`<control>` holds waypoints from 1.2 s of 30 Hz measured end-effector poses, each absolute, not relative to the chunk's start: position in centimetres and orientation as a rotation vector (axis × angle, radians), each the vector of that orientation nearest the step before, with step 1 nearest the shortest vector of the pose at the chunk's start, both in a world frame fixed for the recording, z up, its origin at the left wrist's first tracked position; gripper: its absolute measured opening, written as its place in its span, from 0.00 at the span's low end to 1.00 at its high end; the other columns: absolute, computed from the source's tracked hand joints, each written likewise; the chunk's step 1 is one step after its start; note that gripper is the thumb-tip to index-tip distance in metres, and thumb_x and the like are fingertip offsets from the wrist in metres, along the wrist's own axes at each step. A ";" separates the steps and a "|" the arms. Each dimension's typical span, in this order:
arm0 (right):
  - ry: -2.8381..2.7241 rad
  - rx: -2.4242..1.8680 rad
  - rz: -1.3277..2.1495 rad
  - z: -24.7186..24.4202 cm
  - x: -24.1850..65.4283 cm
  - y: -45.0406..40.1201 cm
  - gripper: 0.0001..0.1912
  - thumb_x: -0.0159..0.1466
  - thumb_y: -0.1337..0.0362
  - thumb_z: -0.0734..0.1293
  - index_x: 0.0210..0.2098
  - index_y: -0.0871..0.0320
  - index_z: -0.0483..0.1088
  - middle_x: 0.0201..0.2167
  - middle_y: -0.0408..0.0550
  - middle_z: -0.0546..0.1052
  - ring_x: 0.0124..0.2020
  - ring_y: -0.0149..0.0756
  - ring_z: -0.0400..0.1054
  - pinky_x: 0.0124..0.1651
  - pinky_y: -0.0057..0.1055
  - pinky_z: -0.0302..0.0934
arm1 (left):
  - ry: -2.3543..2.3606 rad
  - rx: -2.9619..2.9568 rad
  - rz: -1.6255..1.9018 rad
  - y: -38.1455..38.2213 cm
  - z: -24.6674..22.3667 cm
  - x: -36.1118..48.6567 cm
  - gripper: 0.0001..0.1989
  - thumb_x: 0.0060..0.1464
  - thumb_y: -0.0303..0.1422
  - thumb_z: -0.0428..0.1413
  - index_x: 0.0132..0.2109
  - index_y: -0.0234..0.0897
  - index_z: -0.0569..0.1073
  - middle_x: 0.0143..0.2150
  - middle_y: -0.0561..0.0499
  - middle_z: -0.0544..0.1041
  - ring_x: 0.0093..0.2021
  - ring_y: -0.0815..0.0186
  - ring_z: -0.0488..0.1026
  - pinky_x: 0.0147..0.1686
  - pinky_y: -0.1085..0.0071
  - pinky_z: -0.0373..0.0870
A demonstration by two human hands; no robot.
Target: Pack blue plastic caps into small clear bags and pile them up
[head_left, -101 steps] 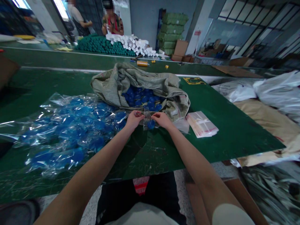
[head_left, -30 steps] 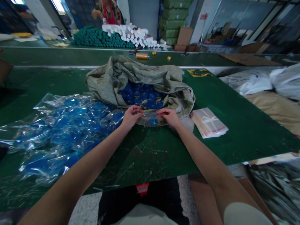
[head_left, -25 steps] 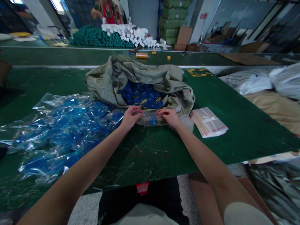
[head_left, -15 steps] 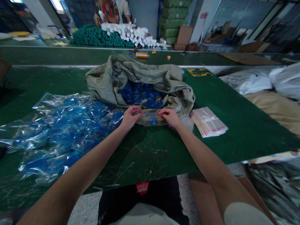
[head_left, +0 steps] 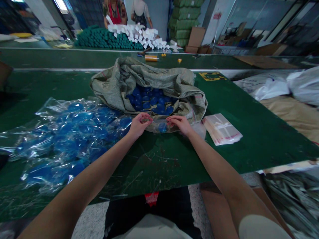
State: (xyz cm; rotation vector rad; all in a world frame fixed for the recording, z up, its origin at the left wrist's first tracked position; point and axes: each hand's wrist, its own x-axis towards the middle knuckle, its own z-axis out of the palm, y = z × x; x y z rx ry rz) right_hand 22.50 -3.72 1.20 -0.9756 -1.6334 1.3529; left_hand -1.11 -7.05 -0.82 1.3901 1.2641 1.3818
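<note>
Before the sack (head_left: 109, 86), both hands' (head_left: 138, 126) (head_left: 179, 124) grip pinches a clear bag (head_left: 162, 126), its edges indistinct.

Pale, plain top with a light short sleeve (head_left: 254, 227), dark trousers (head_left: 174, 209), bare hands (head_left: 138, 125).

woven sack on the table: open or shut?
Open: the woven sack's mouth gapes toward the camera, its fabric bunched back around the rim, and the blue pieces inside are in plain view.
</note>
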 end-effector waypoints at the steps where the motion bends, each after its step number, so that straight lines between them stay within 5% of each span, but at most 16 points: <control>1: -1.638 -0.986 1.347 1.3 22.5 -3.8 0.08 0.56 0.60 0.68 0.31 0.58 0.76 0.41 0.49 0.78 0.34 0.34 0.73 0.35 0.30 0.66 | 1.256 1.406 1.390 -7.0 -0.9 -1.2 0.16 0.43 0.31 0.61 0.40 0.37 0.68 0.36 0.49 0.77 0.34 0.68 0.73 0.29 0.76 0.67; 13: -1.680 -0.938 1.328 -0.2 22.9 -3.5 0.10 0.51 0.64 0.73 0.33 0.58 0.76 0.43 0.49 0.77 0.42 0.35 0.72 0.50 0.35 0.66 | 1.291 1.444 1.373 -7.4 -1.1 -1.2 0.15 0.44 0.31 0.61 0.41 0.36 0.68 0.36 0.50 0.77 0.34 0.67 0.74 0.30 0.74 0.69; 23: -1.703 -0.884 1.284 -0.9 22.8 -3.5 0.11 0.51 0.62 0.74 0.33 0.57 0.75 0.42 0.48 0.77 0.43 0.36 0.72 0.51 0.37 0.65 | 1.398 1.459 1.522 -8.0 -1.3 -1.0 0.14 0.44 0.31 0.60 0.40 0.36 0.69 0.39 0.50 0.75 0.41 0.65 0.72 0.35 0.72 0.69; 29: -1.713 -0.857 1.265 -1.1 22.9 -3.5 0.11 0.51 0.62 0.73 0.34 0.58 0.75 0.43 0.49 0.77 0.43 0.36 0.72 0.50 0.37 0.66 | 1.511 1.351 1.359 -9.7 -1.0 0.1 0.21 0.43 0.38 0.64 0.42 0.37 0.67 0.33 0.53 0.74 0.34 0.67 0.72 0.35 0.71 0.68; 36: -1.713 -0.837 1.260 -1.3 22.9 -3.4 0.12 0.51 0.60 0.74 0.34 0.57 0.75 0.42 0.49 0.77 0.43 0.37 0.72 0.51 0.38 0.65 | 1.520 1.195 1.252 -9.9 -1.1 0.9 0.26 0.38 0.34 0.66 0.44 0.38 0.64 0.30 0.54 0.76 0.30 0.66 0.74 0.32 0.70 0.68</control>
